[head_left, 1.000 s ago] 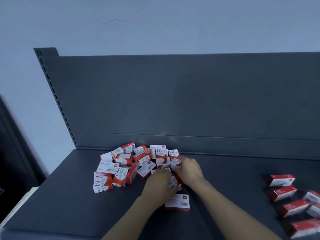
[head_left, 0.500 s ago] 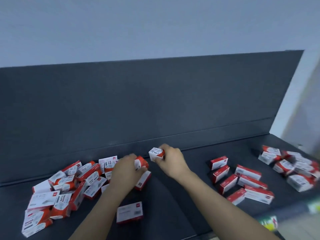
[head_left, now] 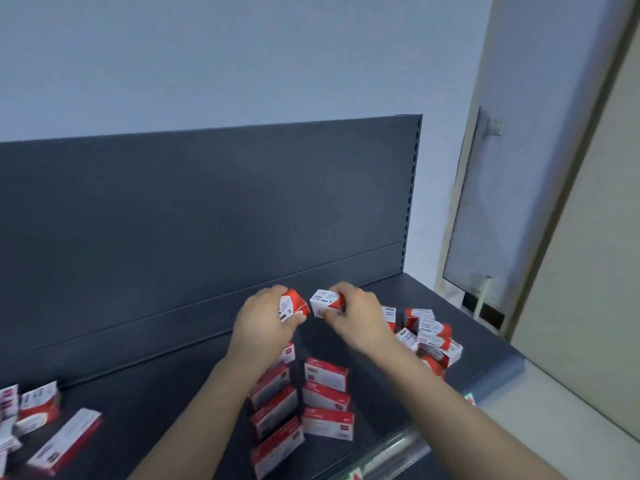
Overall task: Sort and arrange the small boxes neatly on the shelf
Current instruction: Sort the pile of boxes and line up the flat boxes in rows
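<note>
My left hand [head_left: 265, 322] grips a small red and white box [head_left: 293, 305] above the dark shelf [head_left: 138, 403]. Just right of it, my right hand [head_left: 356, 315] pinches a second small box [head_left: 325, 303]. The two boxes are close together but apart, held above the shelf. Below my hands, longer red and white boxes [head_left: 325, 398] lie in two rows. A small cluster of little boxes [head_left: 433, 336] sits at the right, partly hidden by my right arm. A loose pile of boxes [head_left: 38, 410] lies at the left edge.
The shelf's dark back panel [head_left: 207, 220] rises behind my hands. A clear price rail [head_left: 398, 452] runs along the front edge. The shelf ends at the right, where a pale wall and a door frame [head_left: 554, 202] stand.
My view has swung right, so the loose pile slid to the left edge. Both hands carried their small boxes rightward, above the rows of longer boxes.
</note>
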